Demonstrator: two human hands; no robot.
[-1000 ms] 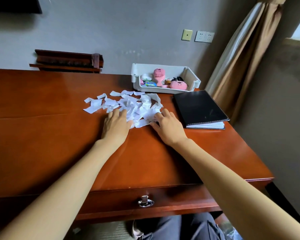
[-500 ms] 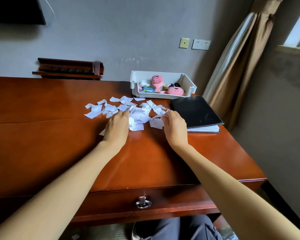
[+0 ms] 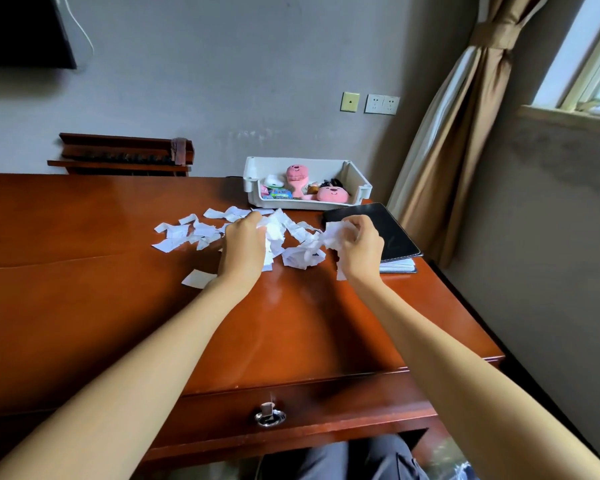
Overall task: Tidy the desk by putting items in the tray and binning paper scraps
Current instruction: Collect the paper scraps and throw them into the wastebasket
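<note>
Scraps (image 3: 302, 256) bunched inside left grip (image 3: 245, 239) and right grip (image 3: 358, 244)

One view: head-worn wide-angle camera, close above the near edge of the tabletop (image 3: 84, 306). Faces forward and down across it toward the back wall (image 3: 222, 81).

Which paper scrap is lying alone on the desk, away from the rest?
The flat scrap beside the left hand: it lies alone, nearer you, while the other scraps cluster farther back.
</note>
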